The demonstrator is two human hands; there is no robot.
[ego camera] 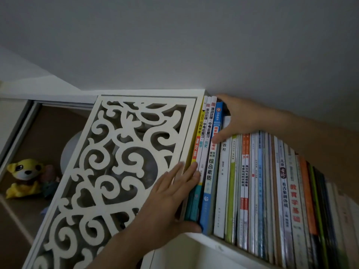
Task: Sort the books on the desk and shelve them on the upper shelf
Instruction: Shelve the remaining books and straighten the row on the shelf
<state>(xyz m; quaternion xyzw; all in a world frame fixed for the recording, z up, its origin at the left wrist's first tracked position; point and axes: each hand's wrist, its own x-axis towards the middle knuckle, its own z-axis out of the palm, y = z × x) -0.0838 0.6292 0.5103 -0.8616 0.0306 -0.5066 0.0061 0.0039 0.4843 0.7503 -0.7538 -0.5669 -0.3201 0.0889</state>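
While upright, books (210, 164) between hands.

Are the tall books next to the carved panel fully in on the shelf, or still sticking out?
In, standing upright. The tall books stand spine-out beside the carved panel; the left hand lies flat on their spines, the right hand grips their tops.

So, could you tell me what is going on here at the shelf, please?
A person is settling books into a row on a white shelf. The left hand lies flat with straight fingers against the spines of the leftmost books, beside a carved white panel. The right hand reaches over the tops of the books, thumb on the blue book. A yellow plush toy sits in the neighbouring compartment.
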